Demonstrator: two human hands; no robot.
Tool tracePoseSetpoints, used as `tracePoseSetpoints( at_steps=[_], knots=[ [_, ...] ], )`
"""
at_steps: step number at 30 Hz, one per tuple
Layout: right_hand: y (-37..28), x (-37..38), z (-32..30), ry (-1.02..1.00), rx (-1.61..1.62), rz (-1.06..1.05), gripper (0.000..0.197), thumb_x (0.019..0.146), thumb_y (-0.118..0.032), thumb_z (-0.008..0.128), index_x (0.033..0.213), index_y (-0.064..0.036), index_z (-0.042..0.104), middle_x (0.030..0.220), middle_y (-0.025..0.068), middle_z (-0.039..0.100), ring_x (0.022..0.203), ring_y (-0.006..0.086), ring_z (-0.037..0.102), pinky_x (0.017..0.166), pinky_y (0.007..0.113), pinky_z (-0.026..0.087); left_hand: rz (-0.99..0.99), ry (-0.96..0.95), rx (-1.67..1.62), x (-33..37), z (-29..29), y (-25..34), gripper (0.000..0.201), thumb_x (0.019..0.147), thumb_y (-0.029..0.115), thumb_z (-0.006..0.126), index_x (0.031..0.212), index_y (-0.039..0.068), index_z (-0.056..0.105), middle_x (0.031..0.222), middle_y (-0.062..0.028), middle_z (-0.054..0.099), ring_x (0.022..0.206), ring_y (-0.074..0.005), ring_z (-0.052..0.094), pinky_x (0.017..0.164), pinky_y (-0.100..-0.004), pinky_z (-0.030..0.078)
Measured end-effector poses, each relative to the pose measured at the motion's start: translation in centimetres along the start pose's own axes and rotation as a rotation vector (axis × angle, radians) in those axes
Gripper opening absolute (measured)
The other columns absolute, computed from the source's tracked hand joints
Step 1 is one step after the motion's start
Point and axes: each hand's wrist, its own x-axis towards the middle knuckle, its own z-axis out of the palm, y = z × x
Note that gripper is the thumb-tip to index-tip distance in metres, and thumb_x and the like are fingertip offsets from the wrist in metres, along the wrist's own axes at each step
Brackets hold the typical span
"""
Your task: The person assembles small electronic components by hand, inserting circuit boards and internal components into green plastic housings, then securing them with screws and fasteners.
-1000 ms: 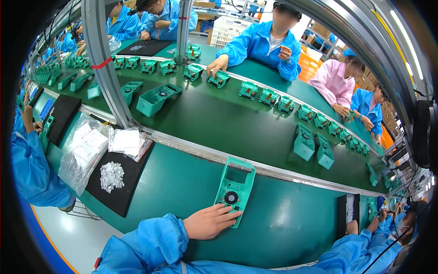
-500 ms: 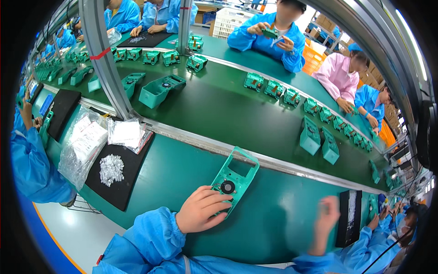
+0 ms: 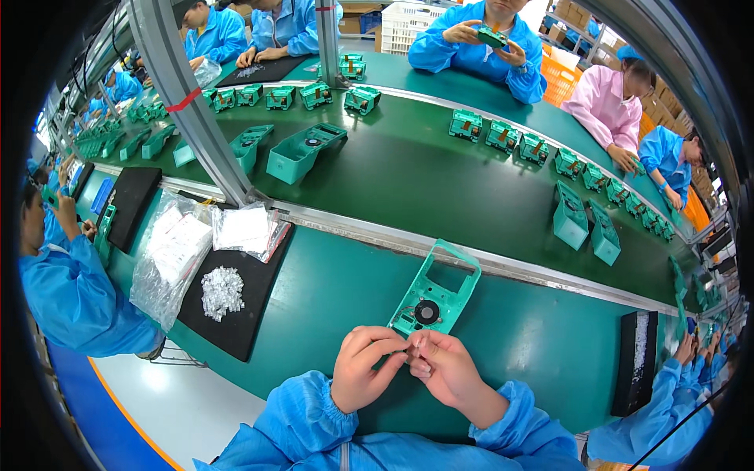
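On the green bench before me lies a green plastic housing [image 3: 449, 298] with a large rectangular opening at its far end. A round black part [image 3: 427, 312], like a small speaker, sits in its near half. Just in front of that near end, my left hand [image 3: 367, 367] and my right hand [image 3: 449, 369] meet, fingertips pinched together. Something tiny and pale seems to be between them, too small and covered to name. The hands hide the housing's nearest edge.
Left on a black mat [image 3: 250, 310] are a pile of small clear pieces [image 3: 223, 293] and plastic bags with papers [image 3: 177, 247]. A black tray [image 3: 626, 369] stands right. Beyond the metal rail, a green belt [image 3: 377, 184] carries housings and small green assemblies. Co-workers sit around.
My right hand has come in from the right to meet my left. The left has let go of the housing and drawn its fingertips together. The whole view has shifted somewhat.
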Motion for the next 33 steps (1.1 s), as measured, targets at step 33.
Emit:
tracePoseSetpoints(
  at_steps=[33],
  knots=[
    [0.0,1.3,-1.4,-0.074,-0.479,-0.068,0.014,0.088,-0.01,0.055,0.094,0.0022,0.058,0.087,0.0017,0.058,0.076,0.0043,0.053,0.066,0.018,0.043,0.254,0.069,0.16,0.2,0.0,-2.1,0.025,0.056,0.006,0.076,0.076,0.01,0.061,0.081,-0.0017,0.057,0.07,-0.0193,0.049,0.061,-0.0316,0.038]
  ],
)
